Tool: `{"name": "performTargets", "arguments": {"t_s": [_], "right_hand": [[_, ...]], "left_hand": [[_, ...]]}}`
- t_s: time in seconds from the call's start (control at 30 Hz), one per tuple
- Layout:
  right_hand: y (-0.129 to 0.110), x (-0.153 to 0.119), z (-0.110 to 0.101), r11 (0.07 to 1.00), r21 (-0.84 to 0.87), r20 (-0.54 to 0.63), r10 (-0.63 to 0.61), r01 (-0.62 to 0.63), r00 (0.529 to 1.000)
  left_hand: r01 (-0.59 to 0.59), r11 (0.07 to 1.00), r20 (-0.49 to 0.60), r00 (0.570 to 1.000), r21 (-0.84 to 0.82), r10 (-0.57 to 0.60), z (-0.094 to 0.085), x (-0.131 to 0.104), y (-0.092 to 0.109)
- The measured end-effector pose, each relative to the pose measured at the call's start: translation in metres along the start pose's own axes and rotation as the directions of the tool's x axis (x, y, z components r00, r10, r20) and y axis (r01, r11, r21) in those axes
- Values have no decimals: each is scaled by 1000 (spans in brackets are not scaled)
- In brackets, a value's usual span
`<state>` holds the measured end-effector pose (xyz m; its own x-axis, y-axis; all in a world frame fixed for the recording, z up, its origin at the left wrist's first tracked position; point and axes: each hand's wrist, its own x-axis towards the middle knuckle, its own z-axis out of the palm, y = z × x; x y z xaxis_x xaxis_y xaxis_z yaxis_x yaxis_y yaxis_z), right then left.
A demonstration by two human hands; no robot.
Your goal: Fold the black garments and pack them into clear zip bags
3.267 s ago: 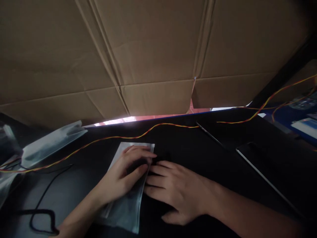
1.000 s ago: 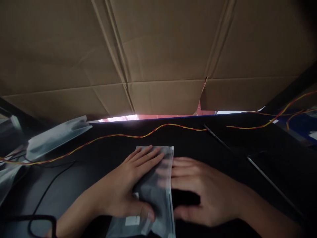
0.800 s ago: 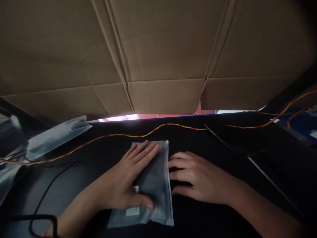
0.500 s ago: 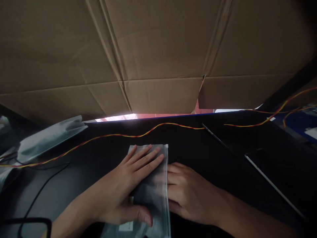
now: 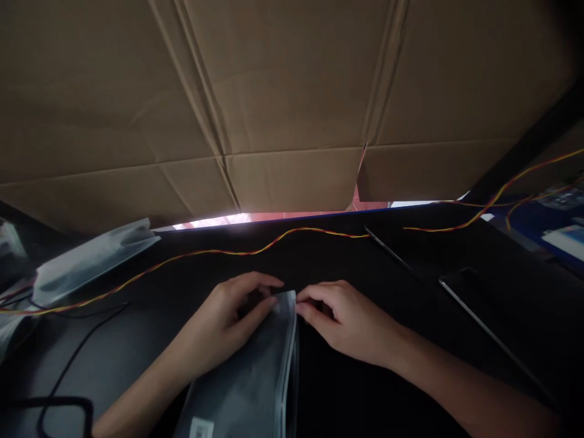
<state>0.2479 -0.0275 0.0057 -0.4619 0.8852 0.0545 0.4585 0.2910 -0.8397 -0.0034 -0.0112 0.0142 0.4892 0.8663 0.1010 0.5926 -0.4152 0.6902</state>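
A translucent zip bag (image 5: 246, 377) lies lengthwise on the dark table in front of me, its zip strip along the right side and a small white label (image 5: 201, 427) near the bottom. My left hand (image 5: 239, 310) is bent over the far edge of the bag, thumb on top and index finger curled beyond it, gripping that edge. At the far right corner, by the end of the zip, my right hand (image 5: 337, 316) pinches the bag between thumb and fingers. Whether a slider sits under those fingertips is too small to see.
A twisted red-yellow wire (image 5: 301, 230) crosses the table behind my hands. Another plastic bag (image 5: 95, 258) lies at left, near a black cable (image 5: 75, 350). Flat dark devices with shiny edges (image 5: 493, 334) lie at right. A cardboard sheet (image 5: 292, 91) rises at the back.
My left hand has gone from lying flat on the bag to gripping its far edge. My right hand has come out from the bag's open side and now pinches the far corner.
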Motion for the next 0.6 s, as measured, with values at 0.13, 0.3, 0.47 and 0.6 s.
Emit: {"name": "performTargets", "arguments": {"t_s": [0.13, 0.3, 0.47, 0.6], "right_hand": [[-2, -2, 9, 953, 284, 18, 109, -110, 994], [2, -1, 15, 874, 434, 148, 171, -220, 974], [-3, -2, 12, 917, 352, 158, 137, -186, 978], [-16, -10, 16, 911, 343, 195, 168, -227, 966]], "left_hand": [[-36, 998, -56, 998, -59, 32, 2, -8, 12], [-33, 996, 48, 998, -85, 38, 8, -10, 19], [-73, 995, -32, 997, -65, 71, 13, -10, 17], [-53, 999, -172, 984, -2, 51, 12, -9, 9]]}}
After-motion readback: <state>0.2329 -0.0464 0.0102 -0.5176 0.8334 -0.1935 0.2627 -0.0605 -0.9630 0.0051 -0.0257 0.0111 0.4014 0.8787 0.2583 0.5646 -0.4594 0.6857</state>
